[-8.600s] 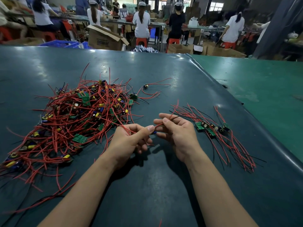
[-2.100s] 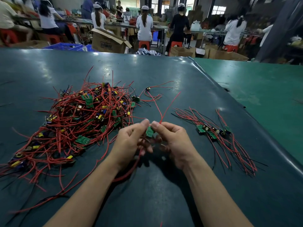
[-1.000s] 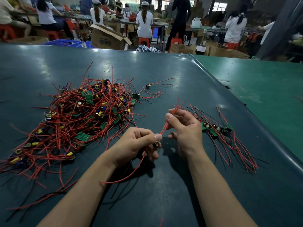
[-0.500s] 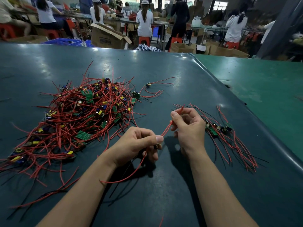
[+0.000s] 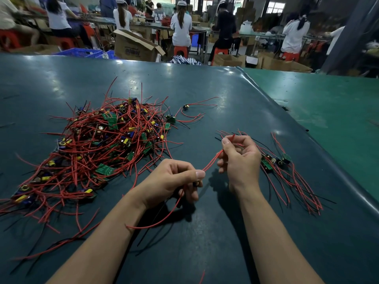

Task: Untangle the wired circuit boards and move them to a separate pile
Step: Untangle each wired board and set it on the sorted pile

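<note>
A big tangled heap of red-wired green circuit boards (image 5: pixel 98 148) lies on the left of the dark table. A small sorted pile of wired boards (image 5: pixel 285 171) lies on the right. My left hand (image 5: pixel 172 181) grips one small circuit board, mostly hidden in its fingers, with a red wire (image 5: pixel 164 219) hanging below. My right hand (image 5: pixel 240 158) pinches that board's red wires (image 5: pixel 212 161), stretched between the two hands, just left of the sorted pile.
The dark green table mat (image 5: pixel 205 253) ends at a raised edge (image 5: pixel 320 152) on the right, beside a lighter green table (image 5: pixel 332 103). A stray wired board (image 5: pixel 185 107) lies behind the heap. Workers, cardboard boxes and stools stand beyond the far edge.
My right hand has slid along the red wires to the right, toward the sorted pile, pulling them straight. My left hand has kept its hold on the board.
</note>
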Action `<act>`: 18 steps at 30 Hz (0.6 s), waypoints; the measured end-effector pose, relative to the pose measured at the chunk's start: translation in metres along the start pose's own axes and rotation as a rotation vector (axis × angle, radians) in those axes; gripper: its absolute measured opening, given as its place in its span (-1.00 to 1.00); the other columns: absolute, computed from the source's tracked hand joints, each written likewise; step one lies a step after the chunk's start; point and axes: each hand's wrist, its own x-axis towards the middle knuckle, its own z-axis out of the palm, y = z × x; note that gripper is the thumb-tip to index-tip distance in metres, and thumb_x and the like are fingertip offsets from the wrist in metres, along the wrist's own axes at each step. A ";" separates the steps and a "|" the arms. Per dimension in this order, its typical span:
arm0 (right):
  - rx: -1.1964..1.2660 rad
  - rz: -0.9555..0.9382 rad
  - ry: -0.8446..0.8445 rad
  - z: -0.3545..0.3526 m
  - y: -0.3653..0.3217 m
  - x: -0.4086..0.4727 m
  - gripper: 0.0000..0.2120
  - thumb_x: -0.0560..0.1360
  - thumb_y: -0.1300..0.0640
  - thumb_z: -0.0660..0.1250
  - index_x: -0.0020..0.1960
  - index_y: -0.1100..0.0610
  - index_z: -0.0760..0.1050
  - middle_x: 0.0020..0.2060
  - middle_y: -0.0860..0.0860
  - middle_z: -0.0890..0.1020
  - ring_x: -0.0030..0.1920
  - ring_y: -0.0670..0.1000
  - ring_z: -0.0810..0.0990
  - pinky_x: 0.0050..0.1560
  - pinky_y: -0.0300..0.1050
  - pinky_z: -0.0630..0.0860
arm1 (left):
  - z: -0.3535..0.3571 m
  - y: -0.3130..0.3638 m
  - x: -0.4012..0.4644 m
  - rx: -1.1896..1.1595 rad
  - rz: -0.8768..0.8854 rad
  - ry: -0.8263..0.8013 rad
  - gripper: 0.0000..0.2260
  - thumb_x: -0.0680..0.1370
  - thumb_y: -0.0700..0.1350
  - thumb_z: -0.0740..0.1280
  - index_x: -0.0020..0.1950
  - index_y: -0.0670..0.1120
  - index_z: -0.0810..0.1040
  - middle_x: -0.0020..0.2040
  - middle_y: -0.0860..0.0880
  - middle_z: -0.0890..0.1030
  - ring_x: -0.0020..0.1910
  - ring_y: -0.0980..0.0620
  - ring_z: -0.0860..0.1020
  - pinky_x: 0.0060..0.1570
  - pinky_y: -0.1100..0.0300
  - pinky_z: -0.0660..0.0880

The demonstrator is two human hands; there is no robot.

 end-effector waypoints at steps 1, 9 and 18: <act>0.049 0.063 -0.033 0.001 -0.002 0.000 -0.88 0.56 0.14 0.37 0.00 0.14 0.43 -0.48 0.01 0.58 -0.59 -0.03 0.46 -0.63 -0.26 0.33 | 0.000 0.000 0.001 -0.013 0.010 0.020 -0.81 0.46 -0.04 0.44 -0.31 -0.09 0.62 -0.43 -0.15 0.61 -0.55 0.09 0.49 -0.50 0.37 0.37; -0.066 0.424 -0.596 -0.001 -0.008 -0.015 -0.76 0.42 -0.02 0.42 -0.14 0.17 0.63 -0.53 -0.05 0.45 -0.61 -0.16 0.34 -0.66 -0.38 0.18 | 0.005 -0.003 0.005 -0.020 0.051 0.169 -0.74 0.42 0.00 0.40 -0.20 -0.21 0.57 -0.42 -0.14 0.60 -0.55 0.03 0.52 -0.51 0.32 0.44; 0.255 0.311 -0.022 -0.006 -0.007 0.004 -0.83 0.57 0.20 0.33 -0.18 0.22 0.56 -0.52 -0.06 0.44 -0.58 -0.18 0.34 -0.64 -0.37 0.17 | -0.003 -0.005 0.002 -0.011 0.024 -0.010 -0.81 0.45 -0.01 0.44 -0.30 -0.09 0.63 -0.44 -0.14 0.60 -0.56 0.08 0.47 -0.47 0.27 0.38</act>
